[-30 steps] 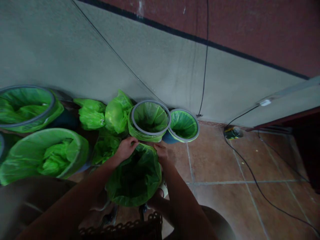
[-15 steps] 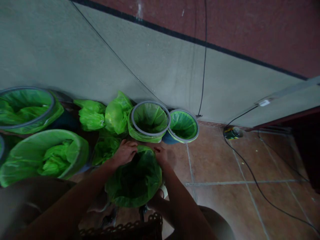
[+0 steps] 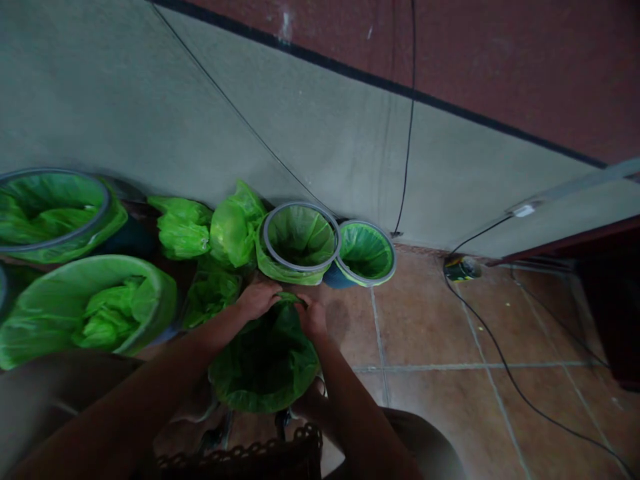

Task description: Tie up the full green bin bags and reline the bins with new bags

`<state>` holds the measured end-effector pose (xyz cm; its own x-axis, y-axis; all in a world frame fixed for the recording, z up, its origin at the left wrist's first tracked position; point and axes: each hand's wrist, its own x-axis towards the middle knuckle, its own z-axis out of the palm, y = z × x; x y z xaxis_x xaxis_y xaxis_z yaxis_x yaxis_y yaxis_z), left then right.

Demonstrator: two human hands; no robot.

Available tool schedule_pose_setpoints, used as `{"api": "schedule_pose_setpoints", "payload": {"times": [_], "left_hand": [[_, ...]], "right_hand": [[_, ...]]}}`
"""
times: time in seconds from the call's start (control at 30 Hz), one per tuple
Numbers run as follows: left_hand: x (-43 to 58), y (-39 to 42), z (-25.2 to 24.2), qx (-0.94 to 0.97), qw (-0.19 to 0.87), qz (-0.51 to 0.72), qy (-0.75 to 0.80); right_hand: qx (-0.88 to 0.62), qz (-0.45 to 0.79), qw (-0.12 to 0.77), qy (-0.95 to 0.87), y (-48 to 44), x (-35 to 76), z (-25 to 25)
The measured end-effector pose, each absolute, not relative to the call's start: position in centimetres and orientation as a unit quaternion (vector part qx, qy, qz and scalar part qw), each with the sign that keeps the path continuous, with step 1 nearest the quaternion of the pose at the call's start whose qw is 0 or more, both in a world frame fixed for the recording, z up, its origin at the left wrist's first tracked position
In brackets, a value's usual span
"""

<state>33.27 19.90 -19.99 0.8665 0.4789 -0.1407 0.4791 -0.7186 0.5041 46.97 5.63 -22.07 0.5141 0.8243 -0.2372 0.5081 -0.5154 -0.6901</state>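
The person is leaning over a thin translucent green plastic bag [image 3: 265, 363] that is lining a small upright bin between the knees, its mouth facing up toward the camera and its long axis running straight down to the floor. Both hands are meeting at the far edge of that mouth, the side nearest the wall: the left hand [image 3: 257, 298] is curling its fingers closed over a gathered fold of the plastic, and the right hand [image 3: 311, 317] is pinching the same bunched edge just beside it, so neither is nearer than the other. The bag is lying below and toward the person from the fingers. Just beyond the hands a grey-rimmed round bin with a green liner [image 3: 300, 239] is standing against the pale grey wall [image 3: 310, 127], a second lined bin [image 3: 367, 252] touching it on the right – knotted green bags [image 3: 183, 228] and larger lined tubs [image 3: 95, 307] are crowding the left. The terracotta tiled floor [image 3: 440, 320] is running off to the right, a black cable [image 3: 505, 370] trailing across it in dim light
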Motion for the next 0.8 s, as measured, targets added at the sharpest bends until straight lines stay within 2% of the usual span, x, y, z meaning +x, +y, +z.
{"api": "schedule_pose_setpoints", "payload": {"times": [0.17,0.27,0.37,0.57,0.63,0.8], "left_hand": [[32.5,20.1,-21.1,0.933,0.232,-0.069,0.265],[32.6,20.0,-21.0,0.927,0.221,-0.078,0.291],[32.7,19.7,-20.3,0.925,0.217,-0.073,0.302],[32.3,19.3,-18.6,0.898,0.276,-0.031,0.342],[31.7,19.3,-18.5,0.869,0.302,-0.016,0.392],[29.5,19.1,-19.5,0.819,0.301,-0.022,0.489]], "right_hand": [[-0.856,0.27,0.117,-0.424,5.3,46.5,-21.5],[-0.869,0.269,0.064,-0.41,5.2,46.1,-21.2],[-0.864,0.263,0.077,-0.422,4.9,46.2,-20.7],[-0.83,0.202,0.244,-0.46,5.3,47.9,-19.7],[-0.824,0.206,0.234,-0.473,6.1,48.2,-20.0],[-0.789,0.276,0.122,-0.536,7.3,48.0,-21.2]]}}
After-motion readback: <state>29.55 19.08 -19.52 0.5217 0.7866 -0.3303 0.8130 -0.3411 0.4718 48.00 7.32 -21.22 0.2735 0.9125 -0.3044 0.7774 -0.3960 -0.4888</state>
